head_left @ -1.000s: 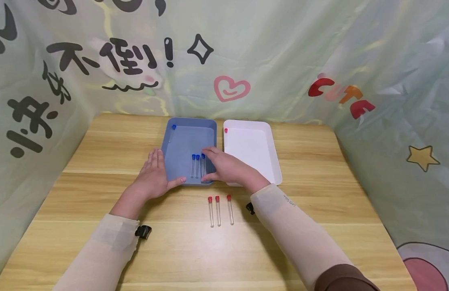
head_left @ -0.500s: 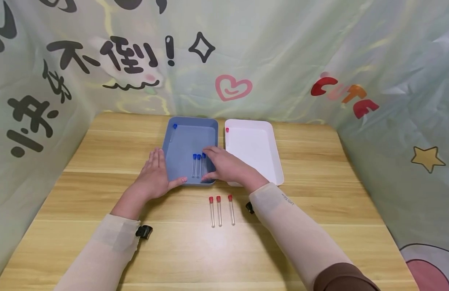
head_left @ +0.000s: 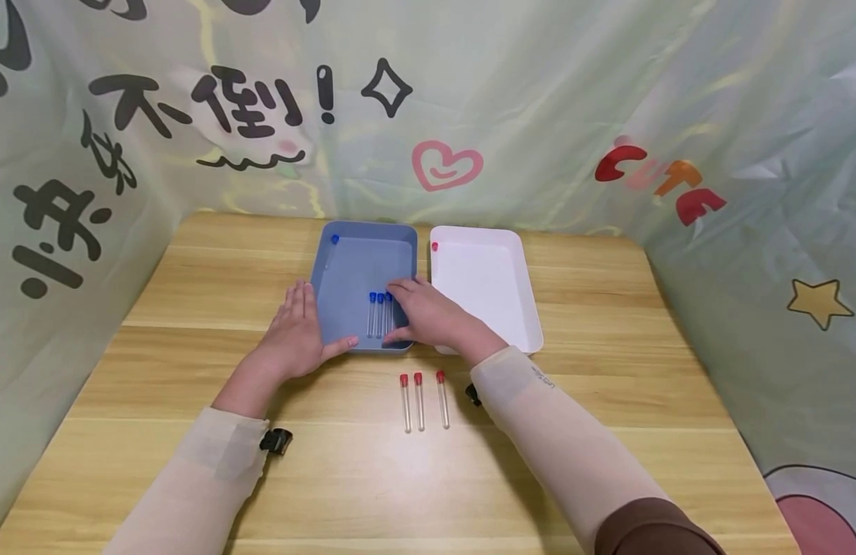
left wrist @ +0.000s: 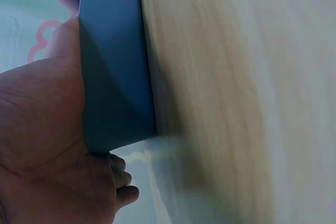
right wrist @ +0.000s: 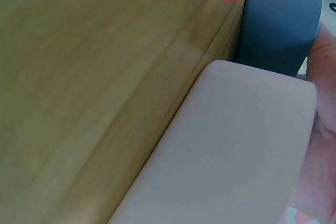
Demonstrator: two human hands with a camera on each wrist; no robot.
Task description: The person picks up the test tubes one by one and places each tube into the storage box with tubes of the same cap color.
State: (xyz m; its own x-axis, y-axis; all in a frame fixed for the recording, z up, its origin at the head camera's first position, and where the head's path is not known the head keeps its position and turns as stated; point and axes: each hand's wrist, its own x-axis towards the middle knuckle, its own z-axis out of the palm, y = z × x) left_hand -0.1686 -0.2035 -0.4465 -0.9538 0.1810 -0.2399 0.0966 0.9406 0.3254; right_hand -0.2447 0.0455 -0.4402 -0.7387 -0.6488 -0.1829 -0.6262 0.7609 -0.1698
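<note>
My left hand [head_left: 292,339] rests against the front left corner of the blue tray [head_left: 355,262], fingers straight along its outer side, thumb over the front rim. In the left wrist view the thumb lies beside the tray wall [left wrist: 118,51]. Inside that tray, two blue-capped test tubes [head_left: 372,317] lie side by side. My right hand [head_left: 431,312] reaches in from the right and pinches a third blue-capped test tube [head_left: 389,312] between fingers at the cap and thumb at the bottom. Part of this tube is hidden. The right wrist view shows this hand [right wrist: 325,87] behind the tray rims.
A white tray [head_left: 480,285] stands right of the blue one, with a small red piece [head_left: 435,247] at its back left. A blue piece [head_left: 335,240] sits in the blue tray's back left corner. Three red-capped test tubes [head_left: 419,405] lie on the table in front.
The third blue-capped tube has shifted slightly left, closer to the other two, with my right hand. My left hand stays at the tray corner. The whole head view has drifted a little.
</note>
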